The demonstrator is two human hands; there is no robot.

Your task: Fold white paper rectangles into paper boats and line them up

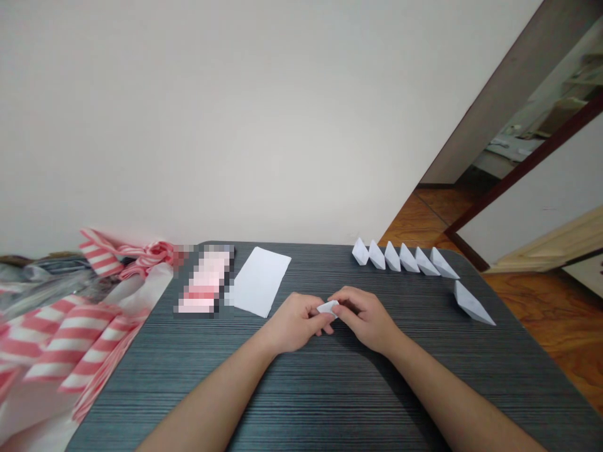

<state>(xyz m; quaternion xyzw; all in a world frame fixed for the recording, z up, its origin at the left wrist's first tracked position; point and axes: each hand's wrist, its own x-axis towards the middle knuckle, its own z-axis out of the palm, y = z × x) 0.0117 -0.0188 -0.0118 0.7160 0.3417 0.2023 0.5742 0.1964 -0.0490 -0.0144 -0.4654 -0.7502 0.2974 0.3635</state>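
left grip (294,323), right grip (365,320) both pinching one folded paper (328,307) | seven paper boats (409,258) | one white sheet (260,281)

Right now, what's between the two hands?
In the head view, a small folded piece of white paper sits between the left hand and the right hand, pinched by both.

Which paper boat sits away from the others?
The rightmost paper boat, set apart nearest the person; the other six stand in a tight row.
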